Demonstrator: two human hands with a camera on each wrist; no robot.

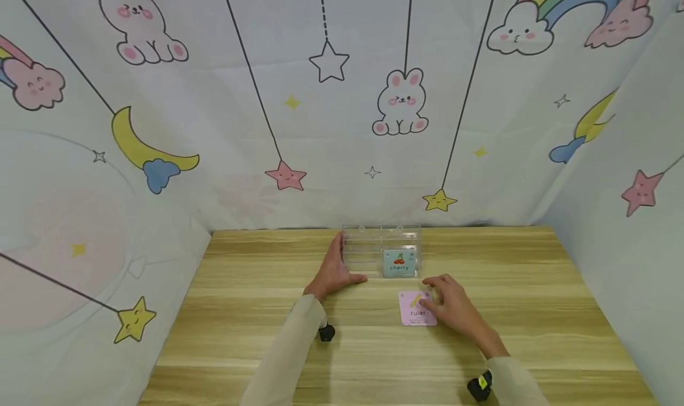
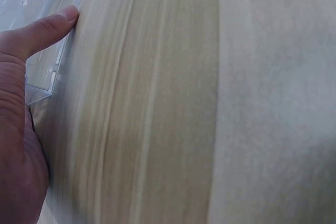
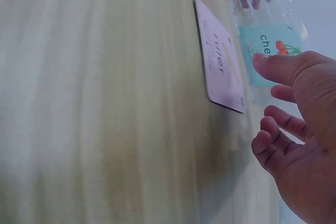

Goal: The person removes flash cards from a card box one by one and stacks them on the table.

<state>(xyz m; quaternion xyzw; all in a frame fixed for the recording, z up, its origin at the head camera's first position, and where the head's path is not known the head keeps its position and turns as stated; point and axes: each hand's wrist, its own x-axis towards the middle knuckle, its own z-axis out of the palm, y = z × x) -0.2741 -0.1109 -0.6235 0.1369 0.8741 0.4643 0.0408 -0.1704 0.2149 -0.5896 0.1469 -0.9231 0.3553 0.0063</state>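
Observation:
A clear plastic card holder (image 1: 363,247) with several pockets stands at the back of the table. My left hand (image 1: 333,273) grips its left end, with the thumb along the front lower edge in the left wrist view and the fingers at the side. In its lower right pocket sits a teal cherry card (image 1: 399,263). A pink ruler card (image 1: 410,318) lies flat on the table in front of the holder. Above that card's right side hovers my right hand (image 1: 453,304), its fingers loosely bent and holding nothing; the right wrist view shows a gap between fingertips and card.
The wood-grain table (image 1: 256,335) ends at a white printed curtain (image 1: 331,133) right behind the holder. More curtain hangs at both sides. A small black wrist camera (image 1: 327,333) is on the left wrist, and another wrist camera (image 1: 479,387) is on the right.

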